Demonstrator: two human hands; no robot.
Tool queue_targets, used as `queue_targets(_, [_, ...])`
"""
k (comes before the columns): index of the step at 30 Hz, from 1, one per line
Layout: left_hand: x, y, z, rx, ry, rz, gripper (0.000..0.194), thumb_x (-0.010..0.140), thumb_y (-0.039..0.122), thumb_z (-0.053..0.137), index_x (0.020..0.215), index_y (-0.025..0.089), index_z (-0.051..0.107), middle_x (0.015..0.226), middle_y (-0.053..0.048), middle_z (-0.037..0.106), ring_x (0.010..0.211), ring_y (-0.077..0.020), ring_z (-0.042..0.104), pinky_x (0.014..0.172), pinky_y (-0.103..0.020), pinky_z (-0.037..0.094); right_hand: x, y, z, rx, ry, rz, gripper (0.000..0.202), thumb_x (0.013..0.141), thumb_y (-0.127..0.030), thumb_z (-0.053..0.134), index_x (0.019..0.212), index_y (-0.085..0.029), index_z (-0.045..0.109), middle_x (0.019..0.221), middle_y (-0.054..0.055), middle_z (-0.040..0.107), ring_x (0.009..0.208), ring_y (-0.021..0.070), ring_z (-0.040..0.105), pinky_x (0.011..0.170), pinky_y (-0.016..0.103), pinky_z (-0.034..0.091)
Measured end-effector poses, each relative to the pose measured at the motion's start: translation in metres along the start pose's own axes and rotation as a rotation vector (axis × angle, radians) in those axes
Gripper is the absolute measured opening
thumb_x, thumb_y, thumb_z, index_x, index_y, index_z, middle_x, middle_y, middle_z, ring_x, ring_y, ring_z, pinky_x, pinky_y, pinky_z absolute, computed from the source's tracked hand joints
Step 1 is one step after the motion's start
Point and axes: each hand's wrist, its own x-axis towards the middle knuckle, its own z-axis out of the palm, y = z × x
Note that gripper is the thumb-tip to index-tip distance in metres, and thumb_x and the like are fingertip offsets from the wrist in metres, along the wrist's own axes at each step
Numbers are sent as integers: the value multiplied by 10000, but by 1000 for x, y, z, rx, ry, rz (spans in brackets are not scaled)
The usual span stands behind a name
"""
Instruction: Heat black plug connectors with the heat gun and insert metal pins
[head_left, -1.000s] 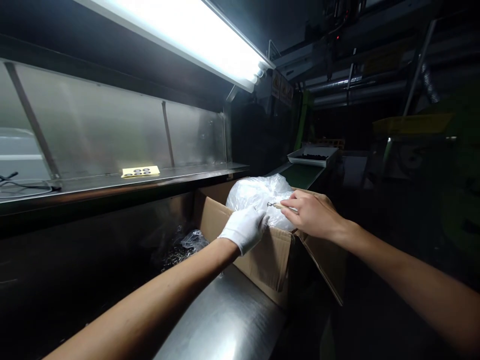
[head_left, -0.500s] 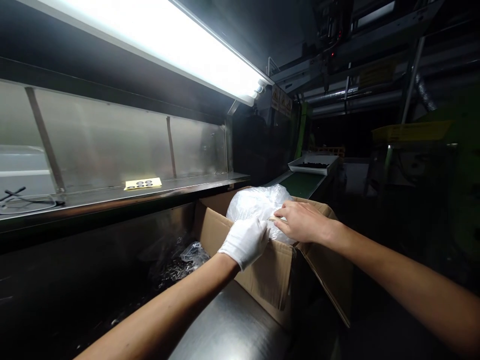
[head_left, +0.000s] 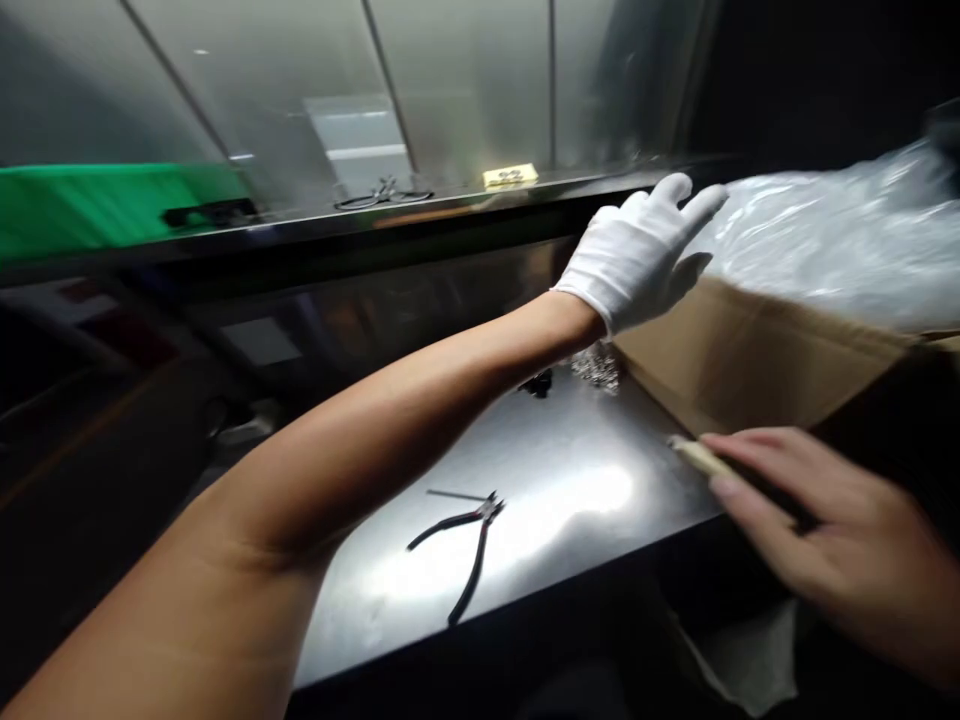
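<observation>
1. A slim pale-handled tool point(head_left: 705, 460) is being gripped in the bare right hand point(head_left: 832, 530) at the lower right of the frame, pinched between thumb and fingers; its tip, pointing toward the upper left, is being blurred.
2. The left hand point(head_left: 637, 250), right of centre in the upper half, is being held with fingers spread and is being covered by a white glove; nothing is being grasped by it. Whether the bag is being touched by its fingertips cannot be told.
3. A clear plastic bag point(head_left: 832, 240) is being contained in a cardboard box point(head_left: 757, 350) at the right, its bulk being seen above the rim.
4. Black-handled pliers point(head_left: 489, 510) are being supported, handles parted, on the steel tabletop point(head_left: 540, 440) at lower centre.
5. A heap of small shiny pieces point(head_left: 598, 368) is being partly hidden by the left wrist, just beside the box.
6. A yellow card point(head_left: 510, 177) is being borne by the ledge at upper centre; green material point(head_left: 97, 205) is being noted at the upper left.
</observation>
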Motion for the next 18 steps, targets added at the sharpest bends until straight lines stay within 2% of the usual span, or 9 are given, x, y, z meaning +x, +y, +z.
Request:
queue_targets(3, [-81, -21, -22, 80, -222, -86, 477, 1003, 403, 487, 1436, 204, 520, 1383, -139, 551, 1107, -276, 631, 904, -418, 512, -26, 11, 90, -4, -285, -42, 392, 1024, -451, 473, 1273, -222, 671, 1218, 86, 681, 1012, 226, 684, 833, 375, 560])
queue_targets(5, [-145, -33, -37, 87, -425, -143, 422, 992, 455, 488, 1317, 223, 623, 1299, -125, 610, 1035, -279, 655, 855, -412, 523, -28, 21, 135, -26, -323, -70, 417, 1029, -429, 448, 1276, -176, 670, 1186, 120, 682, 1009, 259, 673, 840, 413, 550])
queue_targets(7, [-211, -40, -49, 25, -651, -227, 390, 992, 480, 470, 1246, 260, 668, 1220, -97, 654, 951, -261, 677, 786, -383, 531, -26, 32, 164, -49, -312, -86, 440, 1022, -418, 447, 1289, -144, 664, 1194, 149, 676, 1062, 305, 648, 893, 473, 522])
queue_targets(9, [-270, -40, -59, -35, -827, -375, 398, 981, 514, 468, 1234, 289, 677, 1173, -85, 678, 894, -257, 690, 745, -376, 531, -22, 42, 178, -76, -296, -98, 447, 1013, -417, 453, 1296, -140, 660, 1222, 161, 671, 1125, 337, 619, 936, 515, 492])
queue_targets(12, [-335, -24, -65, -118, -900, -488, 343, 983, 479, 453, 1165, 315, 693, 1099, -65, 696, 898, -260, 684, 760, -378, 526, -21, 53, 186, -108, -283, -118, 440, 1008, -423, 458, 1298, -161, 659, 1253, 151, 675, 1172, 336, 603, 977, 522, 468])
queue_targets(15, [-365, -1, -59, -150, -867, -550, 293, 975, 401, 460, 1115, 286, 690, 1081, -74, 703, 915, -262, 676, 787, -381, 525, -25, 51, 182, -139, -241, -135, 466, 996, -453, 469, 1292, -149, 662, 1342, 183, 632, 1252, 369, 562, 1030, 555, 423])
queue_targets(18, [-370, 20, -46, -132, -866, -616, 278, 953, 344, 486, 1086, 211, 691, 1019, -120, 706, 894, -284, 679, 769, -391, 530, -37, 31, 175, -140, -165, -155, 498, 978, -498, 494, 1270, -134, 668, 1388, 211, 593, 1297, 410, 526, 1034, 576, 402])
